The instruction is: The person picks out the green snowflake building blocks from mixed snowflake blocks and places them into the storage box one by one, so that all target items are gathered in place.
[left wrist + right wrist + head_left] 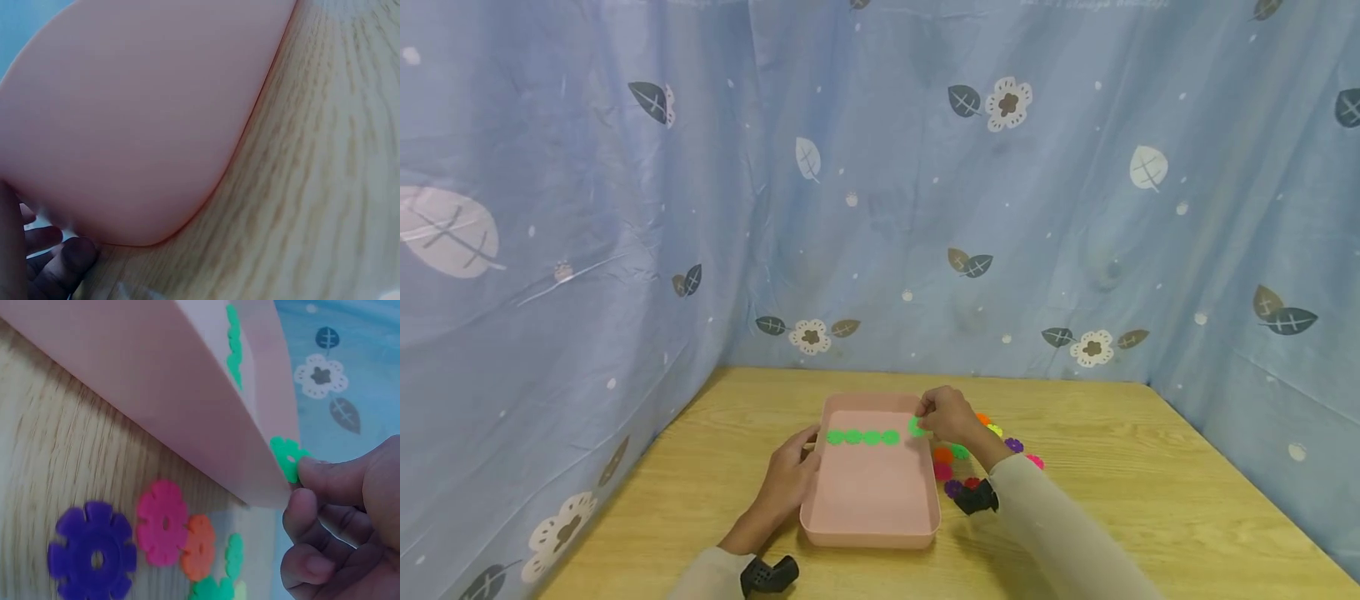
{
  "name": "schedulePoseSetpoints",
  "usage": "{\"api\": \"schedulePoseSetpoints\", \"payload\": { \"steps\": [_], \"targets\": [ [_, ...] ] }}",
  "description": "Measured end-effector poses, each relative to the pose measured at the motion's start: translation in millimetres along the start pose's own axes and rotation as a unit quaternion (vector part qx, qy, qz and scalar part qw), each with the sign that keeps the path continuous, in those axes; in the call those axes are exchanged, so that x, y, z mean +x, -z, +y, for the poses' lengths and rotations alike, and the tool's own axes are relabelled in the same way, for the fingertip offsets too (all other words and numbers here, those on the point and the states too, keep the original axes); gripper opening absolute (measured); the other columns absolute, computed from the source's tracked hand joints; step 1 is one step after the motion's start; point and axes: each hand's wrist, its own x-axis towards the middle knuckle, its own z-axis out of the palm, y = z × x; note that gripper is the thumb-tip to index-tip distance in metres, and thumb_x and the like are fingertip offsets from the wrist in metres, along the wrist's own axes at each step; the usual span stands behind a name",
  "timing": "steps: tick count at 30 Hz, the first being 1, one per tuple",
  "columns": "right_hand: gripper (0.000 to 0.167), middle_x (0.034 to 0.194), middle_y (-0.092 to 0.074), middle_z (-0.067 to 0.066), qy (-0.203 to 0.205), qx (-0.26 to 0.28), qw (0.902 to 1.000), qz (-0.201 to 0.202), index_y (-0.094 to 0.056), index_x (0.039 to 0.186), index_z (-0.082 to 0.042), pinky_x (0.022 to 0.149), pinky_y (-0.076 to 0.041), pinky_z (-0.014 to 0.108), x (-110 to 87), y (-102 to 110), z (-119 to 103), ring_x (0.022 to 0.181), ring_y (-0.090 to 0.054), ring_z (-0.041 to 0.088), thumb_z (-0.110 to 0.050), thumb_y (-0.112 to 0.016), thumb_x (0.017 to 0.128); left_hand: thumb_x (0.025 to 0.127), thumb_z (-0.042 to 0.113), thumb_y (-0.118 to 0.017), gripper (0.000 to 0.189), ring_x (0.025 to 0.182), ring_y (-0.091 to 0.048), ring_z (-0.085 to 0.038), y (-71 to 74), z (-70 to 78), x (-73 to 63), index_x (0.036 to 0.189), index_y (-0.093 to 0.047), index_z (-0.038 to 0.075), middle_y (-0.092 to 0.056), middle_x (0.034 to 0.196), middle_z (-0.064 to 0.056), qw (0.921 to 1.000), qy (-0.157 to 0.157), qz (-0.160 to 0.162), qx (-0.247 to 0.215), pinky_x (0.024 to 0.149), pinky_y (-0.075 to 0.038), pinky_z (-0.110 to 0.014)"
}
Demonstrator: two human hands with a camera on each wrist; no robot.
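Observation:
A shallow pink tray (pixel 872 500) sits on the wooden table, with several green flower-shaped plastic pieces (pixel 862 437) lined up in a row inside it. My left hand (pixel 787 475) holds the tray's left side; its fingers (pixel 69 259) show beside the outer wall in the left wrist view. Between thumb and forefinger, my right hand (pixel 950 414) pinches another green flower-shaped piece (pixel 287 457) at the right wall, near the far corner. In the head view this piece is right of the row and apart from it.
Loose flower-shaped pieces lie on the table right of the tray: purple (pixel 94 553), pink (pixel 164 524), orange (pixel 199 547), and several others, some partly behind my right arm. A blue patterned curtain (pixel 880 208) surrounds the table's back and sides.

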Motion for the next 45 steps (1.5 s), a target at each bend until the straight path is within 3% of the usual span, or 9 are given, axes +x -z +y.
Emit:
{"api": "schedulePoseSetpoints", "payload": {
  "steps": [10, 18, 23, 26, 35, 39, 45],
  "targets": [
    [0.015, 0.076, -0.065, 0.000, 0.015, -0.065, 0.9977, -0.009, -0.069, 0.079, -0.009, 0.066, -0.052, 0.035, 15.2, -18.1, 6.0, 0.069, -0.058, 0.018, 0.005, -0.071, 0.084, 0.097, 0.005, -0.046, 0.049, 0.097, -0.068, -0.022, 0.3, -1.1, 3.7, 0.145, -0.050, -0.005, -0.062, 0.130, -0.020, 0.9999, -0.007, -0.002, 0.008, 0.075, -0.054, -0.030],
    [0.010, 0.088, -0.069, 0.001, 0.044, -0.159, 0.9864, 0.003, -0.071, 0.088, -0.012, 0.083, -0.055, 0.045, 14.8, -24.2, 12.3, 0.083, -0.065, 0.021, -0.003, -0.075, 0.085, 0.098, 0.005, -0.046, 0.050, 0.097, -0.068, -0.024, -0.4, -0.8, 1.6, 0.146, -0.048, -0.006, -0.060, 0.132, -0.022, 0.9999, -0.001, -0.009, -0.010, 0.073, -0.054, -0.028],
    [0.011, 0.094, -0.072, 0.003, 0.040, -0.153, 0.9874, -0.010, -0.073, 0.098, -0.010, 0.087, -0.055, 0.046, 14.5, -25.3, 16.5, 0.090, -0.067, 0.023, -0.011, -0.077, 0.088, 0.098, 0.006, -0.046, 0.050, 0.097, -0.068, -0.024, -0.8, 0.6, 0.7, 0.146, -0.048, -0.006, -0.060, 0.133, -0.022, 0.9999, 0.002, -0.010, -0.008, 0.073, -0.054, -0.028],
    [0.012, 0.093, -0.072, 0.001, 0.039, -0.150, 0.9878, -0.016, -0.075, 0.096, -0.011, 0.089, -0.053, 0.048, 13.3, -25.0, 16.8, 0.090, -0.067, 0.023, -0.012, -0.079, 0.084, 0.098, 0.007, -0.046, 0.050, 0.097, -0.068, -0.024, -0.8, 0.8, 0.8, 0.146, -0.049, -0.006, -0.061, 0.132, -0.022, 1.0000, 0.001, -0.007, -0.005, 0.074, -0.054, -0.028],
    [0.016, 0.091, -0.072, 0.002, 0.041, -0.139, 0.9889, -0.036, -0.078, 0.091, -0.010, 0.081, -0.057, 0.044, 11.1, -24.0, 10.7, 0.085, -0.066, 0.022, -0.007, -0.085, 0.076, 0.098, 0.007, -0.046, 0.050, 0.094, -0.068, -0.023, 0.0, 0.5, -0.6, 0.146, -0.048, -0.006, -0.060, 0.132, -0.023, 0.9999, -0.001, -0.010, -0.003, 0.072, -0.054, -0.028],
    [0.017, 0.093, -0.072, 0.002, 0.048, -0.138, 0.9888, -0.028, -0.078, 0.096, -0.008, 0.083, -0.056, 0.044, 13.1, -24.3, 13.3, 0.088, -0.067, 0.022, -0.010, -0.083, 0.079, 0.098, 0.008, -0.046, 0.050, 0.094, -0.068, -0.024, -0.2, 1.1, -1.9, 0.146, -0.049, -0.005, -0.061, 0.131, -0.021, 1.0000, 0.001, -0.004, -0.004, 0.072, -0.054, -0.029],
    [0.021, 0.100, -0.070, 0.004, 0.044, -0.075, 0.9961, -0.012, -0.076, 0.107, -0.006, 0.083, -0.055, 0.044, 10.0, -14.7, 14.6, 0.091, -0.063, 0.024, -0.013, -0.078, 0.088, 0.099, 0.008, -0.047, 0.049, 0.094, -0.068, -0.023, 0.0, 3.3, -2.8, 0.146, -0.049, -0.006, -0.062, 0.131, -0.021, 0.9999, 0.002, -0.003, -0.010, 0.071, -0.055, -0.028]
  ]
}}
